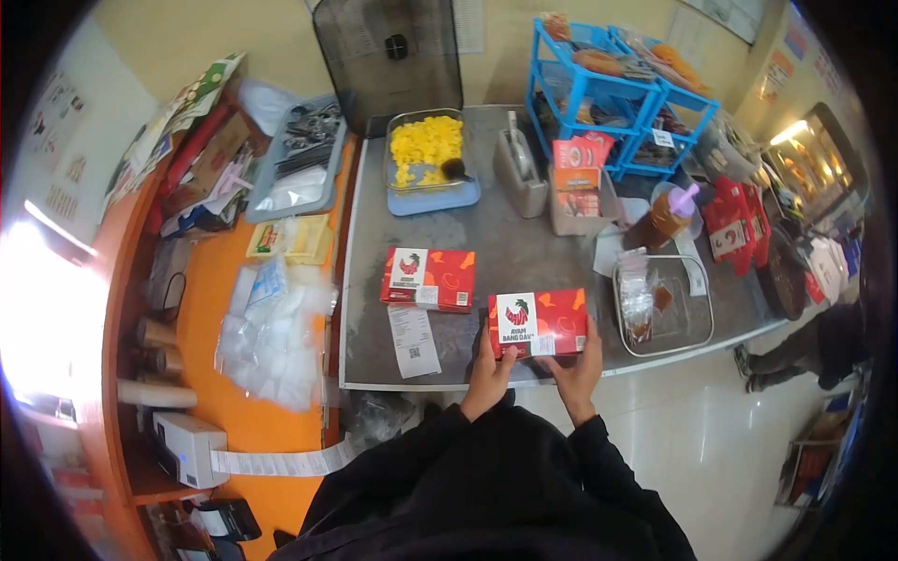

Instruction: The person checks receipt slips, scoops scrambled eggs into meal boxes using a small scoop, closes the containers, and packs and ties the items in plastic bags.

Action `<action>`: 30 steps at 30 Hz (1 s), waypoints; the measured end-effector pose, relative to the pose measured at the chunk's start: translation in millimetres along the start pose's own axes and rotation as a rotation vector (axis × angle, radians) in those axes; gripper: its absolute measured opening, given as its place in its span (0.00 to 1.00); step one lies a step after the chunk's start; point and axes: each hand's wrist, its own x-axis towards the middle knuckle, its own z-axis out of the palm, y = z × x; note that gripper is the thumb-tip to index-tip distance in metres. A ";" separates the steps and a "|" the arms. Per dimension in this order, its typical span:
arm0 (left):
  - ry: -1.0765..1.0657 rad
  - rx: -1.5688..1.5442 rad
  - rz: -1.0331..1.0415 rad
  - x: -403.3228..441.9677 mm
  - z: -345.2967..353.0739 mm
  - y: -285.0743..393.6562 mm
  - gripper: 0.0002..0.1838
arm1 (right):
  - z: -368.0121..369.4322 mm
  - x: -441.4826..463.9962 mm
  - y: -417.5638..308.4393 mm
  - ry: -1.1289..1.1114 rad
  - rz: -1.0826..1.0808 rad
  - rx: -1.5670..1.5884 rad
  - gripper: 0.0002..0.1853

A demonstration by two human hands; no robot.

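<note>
Gripping the box (pixel 559 323) from both sides, the left hand (pixel 489 376) and right hand (pixel 576 376) close on its opposite ends, thumbs along the near side; this hold presumably keeps it level and leaves the printed face uncovered. The box is at the near edge of the table (pixel 505 260); whether its base touches the metal cannot be told. Just left lies a second carton (pixel 440 289), with a receipt (pixel 413 338) running from its near side, apparently tucked beneath so that the two stay together. Just beyond the right hand, the tray (pixel 672 348) limits sideways room, its rim close to the near edge. Forward, open metal extends toward the bin (pixel 572 225), yellow food (pixel 426 145) and blue rack (pixel 613 84), probably set back for working space. Past the left edge, plastic bags (pixel 276 337) crowd an orange counter (pixel 198 327).
</note>
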 end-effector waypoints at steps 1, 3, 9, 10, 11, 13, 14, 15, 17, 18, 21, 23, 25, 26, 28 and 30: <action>-0.006 -0.024 0.017 -1.1 -10.1 13.0 0.37 | -4.9 3.5 -17.9 0.050 -0.081 0.028 0.56; 0.061 -0.041 0.001 6.8 -38.5 36.6 0.36 | -3.7 15.9 -53.8 0.070 -0.171 0.052 0.56; 0.326 0.251 0.067 77.4 -155.3 22.1 0.30 | 78.4 45.8 -113.3 -0.031 -0.201 0.369 0.41; 0.353 0.296 0.086 88.0 -169.2 8.9 0.30 | 107.3 49.2 -107.0 -0.033 -0.209 0.381 0.39; 0.318 0.289 0.037 94.8 -177.5 7.1 0.30 | 129.6 50.3 -99.8 -0.036 -0.216 0.391 0.37; 0.247 0.273 -0.066 101.0 -189.8 3.8 0.30 | 153.1 47.3 -86.5 -0.089 -0.202 0.277 0.37; 0.276 0.191 -0.043 99.1 -193.0 0.9 0.29 | 163.0 47.5 -80.4 -0.115 -0.197 0.221 0.37; 0.306 0.109 -0.020 95.6 -194.2 -3.5 0.28 | 170.7 50.7 -75.0 -0.161 -0.105 0.351 0.38; 0.450 -0.186 -0.018 79.2 -186.8 -15.8 0.25 | 177.8 54.4 -63.0 -0.260 0.092 0.602 0.41; 0.440 0.009 -0.074 64.5 -185.8 -26.7 0.25 | 172.8 56.3 -66.8 -0.349 0.188 0.722 0.41; 0.304 0.614 -0.043 28.6 -181.9 -46.6 0.24 | 162.7 70.6 -84.8 -0.537 0.367 0.967 0.42; 0.068 1.030 0.233 12.8 -171.3 -43.8 0.25 | 180.0 69.7 -84.1 -0.561 0.331 0.967 0.42; 0.095 1.069 0.201 13.2 -178.6 -47.1 0.26 | 202.0 78.0 -83.3 -0.561 0.283 0.964 0.42; 0.104 1.088 0.185 13.9 -187.2 -48.7 0.27 | 217.8 78.1 -83.6 -0.565 0.266 0.963 0.42; 0.073 1.104 0.145 19.6 -205.8 -55.3 0.29 | 235.8 81.2 -92.5 -0.576 0.216 0.922 0.43; 0.056 1.121 0.127 24.8 -224.0 -55.3 0.30 | 249.9 91.4 -106.1 -0.598 0.147 0.847 0.44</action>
